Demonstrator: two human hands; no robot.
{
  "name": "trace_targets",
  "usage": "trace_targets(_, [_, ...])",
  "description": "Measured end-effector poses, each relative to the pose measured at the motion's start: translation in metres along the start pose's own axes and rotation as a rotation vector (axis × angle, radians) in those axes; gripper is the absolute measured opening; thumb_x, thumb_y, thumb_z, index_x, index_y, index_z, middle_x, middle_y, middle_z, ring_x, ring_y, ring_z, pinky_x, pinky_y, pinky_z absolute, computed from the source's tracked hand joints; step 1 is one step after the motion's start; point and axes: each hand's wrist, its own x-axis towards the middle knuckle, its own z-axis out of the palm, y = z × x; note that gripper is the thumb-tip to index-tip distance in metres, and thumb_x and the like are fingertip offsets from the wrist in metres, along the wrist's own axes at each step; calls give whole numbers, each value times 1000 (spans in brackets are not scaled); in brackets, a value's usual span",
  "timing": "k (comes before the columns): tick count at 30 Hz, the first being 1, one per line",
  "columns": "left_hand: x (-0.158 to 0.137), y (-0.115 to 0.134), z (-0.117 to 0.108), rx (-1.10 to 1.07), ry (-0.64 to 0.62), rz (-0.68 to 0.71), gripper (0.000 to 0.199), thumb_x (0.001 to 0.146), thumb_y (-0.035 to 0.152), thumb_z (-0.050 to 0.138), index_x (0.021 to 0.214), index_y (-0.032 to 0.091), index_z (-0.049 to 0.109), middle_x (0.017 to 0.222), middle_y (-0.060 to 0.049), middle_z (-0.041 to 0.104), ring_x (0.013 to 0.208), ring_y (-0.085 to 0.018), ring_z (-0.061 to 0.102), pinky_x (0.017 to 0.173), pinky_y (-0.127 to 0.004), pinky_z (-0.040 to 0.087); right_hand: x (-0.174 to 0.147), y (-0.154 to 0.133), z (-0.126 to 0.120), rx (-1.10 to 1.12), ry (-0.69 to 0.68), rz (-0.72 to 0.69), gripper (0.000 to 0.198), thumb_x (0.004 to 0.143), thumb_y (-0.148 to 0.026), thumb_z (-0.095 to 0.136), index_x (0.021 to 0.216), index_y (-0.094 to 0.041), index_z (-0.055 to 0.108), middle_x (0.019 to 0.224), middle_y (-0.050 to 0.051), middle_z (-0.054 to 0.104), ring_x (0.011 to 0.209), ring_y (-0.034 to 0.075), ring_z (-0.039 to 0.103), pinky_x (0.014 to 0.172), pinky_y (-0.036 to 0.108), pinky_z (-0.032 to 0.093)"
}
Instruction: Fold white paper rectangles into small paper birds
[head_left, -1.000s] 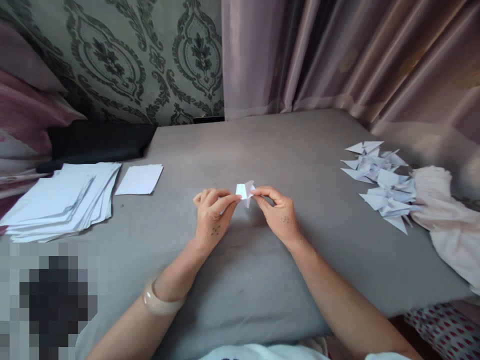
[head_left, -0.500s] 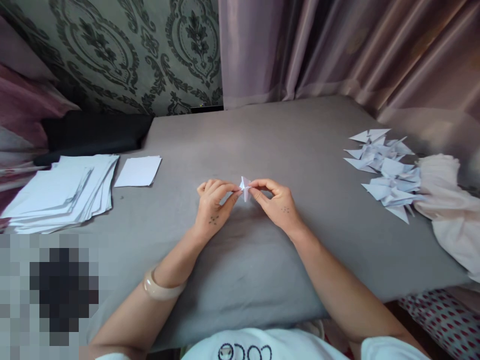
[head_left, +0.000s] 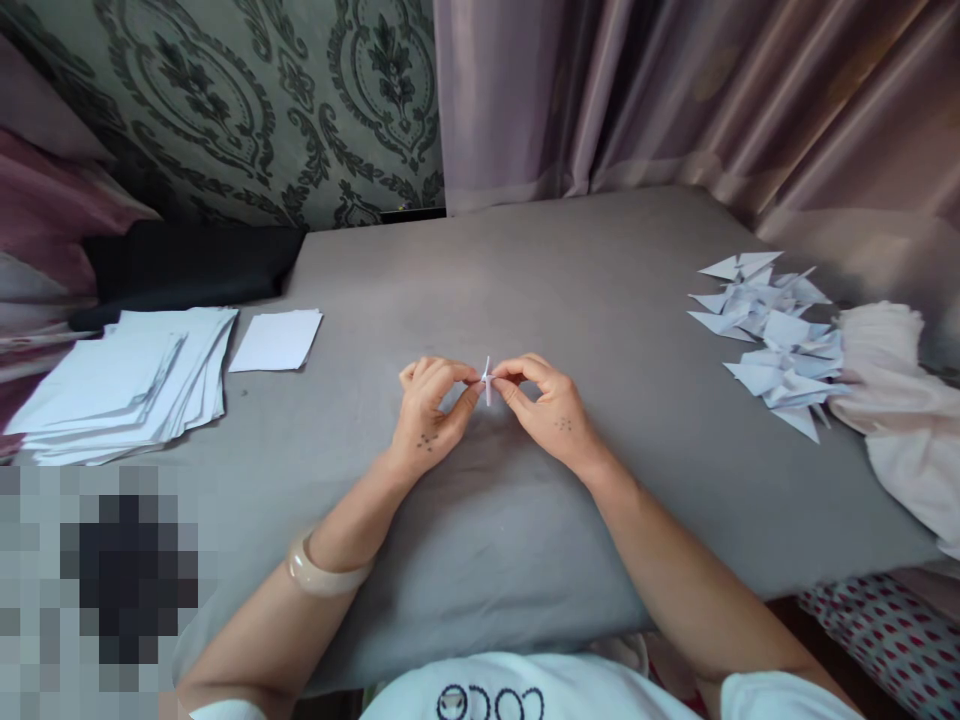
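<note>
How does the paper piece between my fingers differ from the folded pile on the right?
The paper piece is pinched by the left hand and right hand; the folded pile lies on the gray surface. The paper piece shows as a narrow sliver, while the folded pile shows broad, pointed flaps. The paper piece looks far smaller than the folded pile. Both are white paper.

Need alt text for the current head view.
Left hand and right hand pinch a small folded paper over a grey cloth. White sheets and a smaller stack lie at left; a pile of folded shapes lies at right.
</note>
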Motion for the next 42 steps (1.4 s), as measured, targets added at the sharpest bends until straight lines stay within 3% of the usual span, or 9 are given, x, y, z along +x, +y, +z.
trace_targets(10, [1, -1, 0, -49, 4, -12, 3, 91, 23, 60, 91, 22, 63, 84, 0, 68, 83, -16, 60, 87, -36, 37, 0, -3, -1, -48, 28, -66, 6, 88, -24, 61, 89, -24, 66, 90, 2, 59, 84, 14, 60, 82, 30, 50])
trace_targets(15, [0, -3, 1, -113, 10, -29, 5, 91, 26, 61, 91, 23, 65, 84, -1, 68, 83, -16, 61, 87, -37, 39, 1, -4, -1, -46, -8, -100, 6, 90, -24, 58, 90, -25, 64, 91, 2, 64, 91, 16, 61, 87, 33, 49])
trace_targets(23, [1, 0, -3, -204, -35, -79, 9, 90, 28, 59, 83, 22, 61, 82, -2, 66, 83, -17, 60, 88, -38, 42, 0, -12, -7, -106, -88, -94, 7, 88, -21, 55, 84, -24, 59, 84, 1, 63, 85, 17, 58, 83, 33, 47])
trace_targets(29, [1, 0, -3, -210, -83, -51, 7, 90, 24, 59, 84, 22, 61, 82, -1, 66, 82, -16, 60, 88, -37, 40, 1, -17, -11, -60, -100, -47, 8, 88, -22, 54, 83, -23, 59, 82, 1, 62, 83, 15, 59, 81, 31, 47])
trace_targets(37, [1, 3, -3, -176, -80, -42, 11, 92, 29, 58, 86, 23, 64, 79, -1, 68, 80, -17, 61, 87, -38, 40, 0, -20, -14, -142, -79, -79, 10, 84, -20, 55, 76, -24, 56, 76, 0, 62, 78, 16, 58, 78, 33, 47])
trace_targets(42, [0, 5, -2, -120, -41, 33, 7, 90, 23, 60, 84, 22, 63, 79, 0, 68, 78, -15, 60, 86, -37, 38, -1, -20, -14, -185, -68, -123, 8, 82, -18, 57, 77, -24, 57, 75, 0, 62, 76, 17, 58, 79, 35, 46])
